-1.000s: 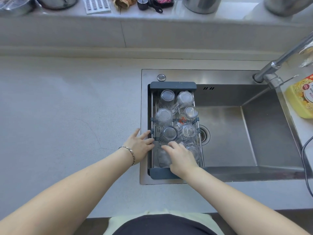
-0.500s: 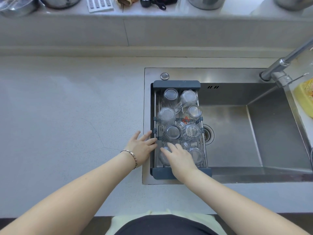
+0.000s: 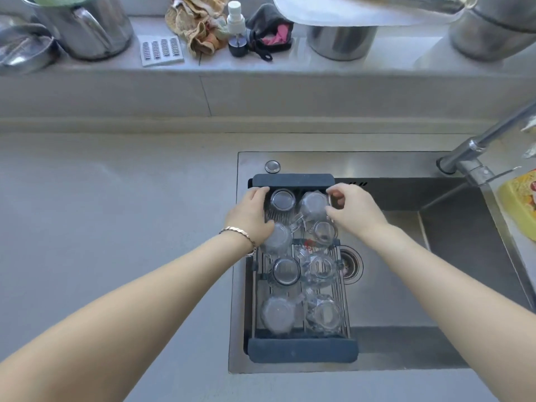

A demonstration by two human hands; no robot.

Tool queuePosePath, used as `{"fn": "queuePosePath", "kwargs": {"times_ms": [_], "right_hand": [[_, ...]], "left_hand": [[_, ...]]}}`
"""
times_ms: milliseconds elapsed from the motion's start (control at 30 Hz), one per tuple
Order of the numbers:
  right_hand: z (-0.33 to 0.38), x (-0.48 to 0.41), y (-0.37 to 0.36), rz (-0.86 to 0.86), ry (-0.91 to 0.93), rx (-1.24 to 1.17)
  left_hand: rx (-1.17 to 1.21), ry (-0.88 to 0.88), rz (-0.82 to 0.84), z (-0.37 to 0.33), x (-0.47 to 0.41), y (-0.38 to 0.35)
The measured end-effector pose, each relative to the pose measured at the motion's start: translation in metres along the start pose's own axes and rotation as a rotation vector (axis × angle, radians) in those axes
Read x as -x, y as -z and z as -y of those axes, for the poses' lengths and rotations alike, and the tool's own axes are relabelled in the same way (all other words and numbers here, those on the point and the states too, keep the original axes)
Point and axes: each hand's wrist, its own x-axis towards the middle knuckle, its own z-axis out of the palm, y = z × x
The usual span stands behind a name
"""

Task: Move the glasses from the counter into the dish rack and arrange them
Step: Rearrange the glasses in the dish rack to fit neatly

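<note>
A dark-framed dish rack [image 3: 293,180] lies across the left side of the sink. Several clear glasses stand upside down in it in two columns. My left hand [image 3: 251,217] lies over the rack's left rail at the far end. Its fingertips touch the far left glass [image 3: 282,200] and its thumb rests by the second left glass [image 3: 277,240]. My right hand [image 3: 354,210] reaches in from the right, with forefinger and thumb pinching the side of the far right glass [image 3: 313,205]. The near glasses [image 3: 278,314] stand untouched.
The steel sink basin [image 3: 391,285] with its drain [image 3: 351,264] lies right of the rack, with the tap [image 3: 475,146] at the back right. A yellow package [image 3: 519,198] sits at the right edge. Pots, cloths, a small bottle [image 3: 236,30] and a grater [image 3: 161,50] line the back ledge.
Both hands have moved from the near end of the rack to its far end. The right hand let go of the near glass and now pinches the far right one.
</note>
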Motion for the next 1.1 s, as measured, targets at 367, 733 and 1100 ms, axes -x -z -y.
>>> {"fn": "queuePosePath", "kwargs": {"times_ms": [367,733,1100], "right_hand": [[-0.015,-0.060,-0.048,0.236,-0.125,0.225],[-0.022,-0.054,-0.055,0.057,-0.186,0.033],[-0.006,-0.046,-0.052,-0.133,-0.455,-0.065]], "left_hand": [[-0.201,-0.016,0.195,-0.005,-0.069,-0.025],[-0.184,0.164,0.005,0.001,-0.066,-0.022],[-0.140,0.173,0.024,0.001,-0.068,-0.022]]}}
